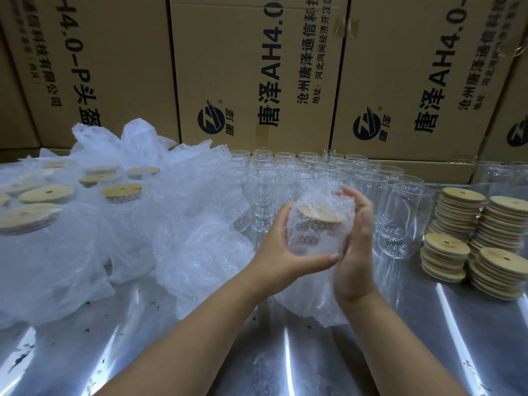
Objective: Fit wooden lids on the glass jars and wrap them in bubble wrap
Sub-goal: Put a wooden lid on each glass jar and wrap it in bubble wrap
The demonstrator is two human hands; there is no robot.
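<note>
— What fills the back?
— A wall of brown cardboard boxes [257, 67] with black print, standing right behind the worktop [471, 324], which is shiny metal

— And the left side?
— A big loose heap of bubble wrap [185, 224] and thin clear plastic. Among it lie finished jars [121, 192], already wrapped, their wooden tops showing through

— The bare glass?
— Rows of empty jars [314, 172] stand upright and lidless at the back middle, packed close. To their right are the lid stacks [485, 232], several piles of round wooden discs, each with a small hole

— Where is the one in work?
— The wrapped jar [317, 235] is held up off the worktop, in front of the empty rows, tilted with its top toward the camera and swathed in bubble wrap. A loose tail of the sheet hangs below it

— And the hands?
— The left hand [281, 252] cups it from the left, thumb lying across the lower front. The right hand [357, 252] has its palm on the right side, fingers curled over the wrap near the top

— The smallest bit?
— The wooden lid [318, 214], seated on the jar's mouth under the wrap
</note>
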